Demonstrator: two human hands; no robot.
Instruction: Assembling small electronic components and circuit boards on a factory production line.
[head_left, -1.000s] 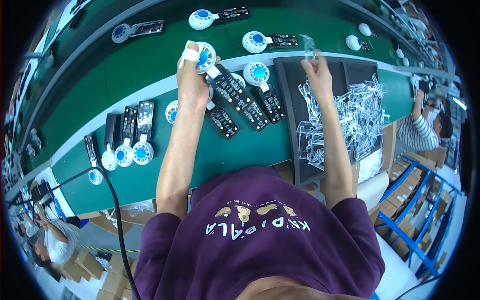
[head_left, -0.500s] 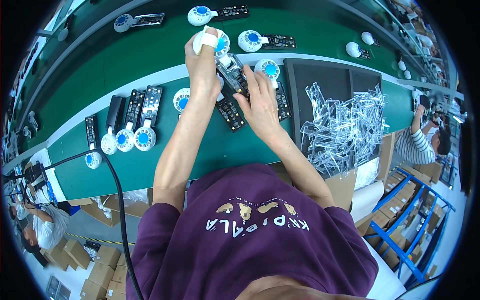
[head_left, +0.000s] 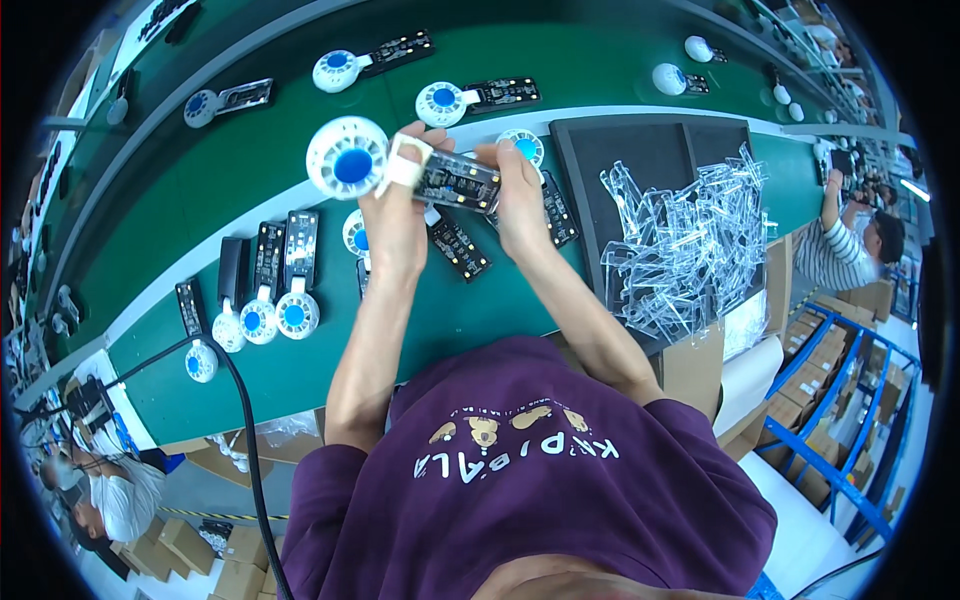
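Over a green table (head_left: 470, 305), seen through the head camera, I have both hands up holding one small gadget (head_left: 456, 184) above the near strip. Its round white head (head_left: 347, 158) points left, with a blue spot in the middle, and its flat black board points right. My left hand (head_left: 398, 215) has its fingers closed on the neck, and a pale wrap (head_left: 409, 160) sits on the thumb. My right hand (head_left: 520, 200) touches the other end of the board with bent fingers — some are hidden, so I cannot tell if they squeeze it. Under and beside the hands lie more gadgets (head_left: 459, 246). Four others (head_left: 258, 321) stand side by side to the left, near a black cable (head_left: 253, 440). To the right, a dark tray (head_left: 632, 148) holds a messy heap of clear plastic pieces (head_left: 690, 245) — they look shiny and all jumbled up.
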